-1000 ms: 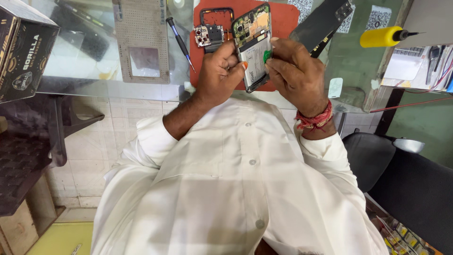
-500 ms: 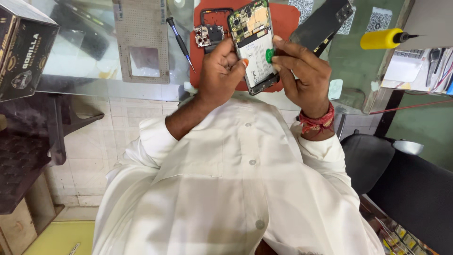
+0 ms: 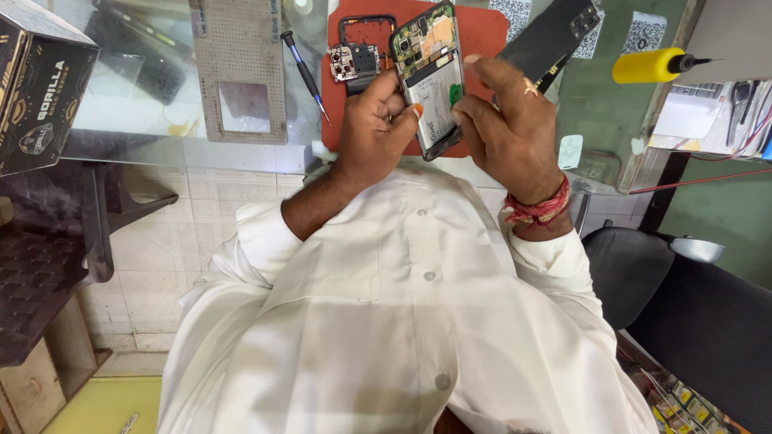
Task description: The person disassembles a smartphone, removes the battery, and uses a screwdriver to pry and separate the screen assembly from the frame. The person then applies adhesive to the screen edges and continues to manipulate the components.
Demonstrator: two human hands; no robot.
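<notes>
**Opened phone held in both hands above the red mat**

Left hand (image 3: 378, 128) curled around the left edge of an opened phone (image 3: 430, 76), fingers folded in, thumb against the side of the phone. Right hand (image 3: 511, 128) closed on the phone's right edge; its fingertips press near a small green piece (image 3: 455, 94) on the phone's inner face. Gold ring on one finger, red thread band (image 3: 537, 210) on that wrist.

Phone is raised, tilted slightly, back cover off: circuit board in the upper part, pale battery below. It sits over a red mat (image 3: 486, 32) on the glass table (image 3: 145, 104).

On the mat, just left of the phone: a dark phone frame (image 3: 366, 24) and a small camera module (image 3: 344, 61). A dark back cover (image 3: 551, 36) lies at an angle past the right hand. A blue-handled screwdriver (image 3: 304, 74) lies between the mat and a grey perforated tray (image 3: 240, 68). Yellow bottle (image 3: 647, 66) with a dark nozzle lies on its side at the right. Dark cardboard box (image 3: 40, 80) at the far left edge.

Person wears a white buttoned shirt (image 3: 402, 321). A black chair (image 3: 700, 321) stands at lower right.
</notes>
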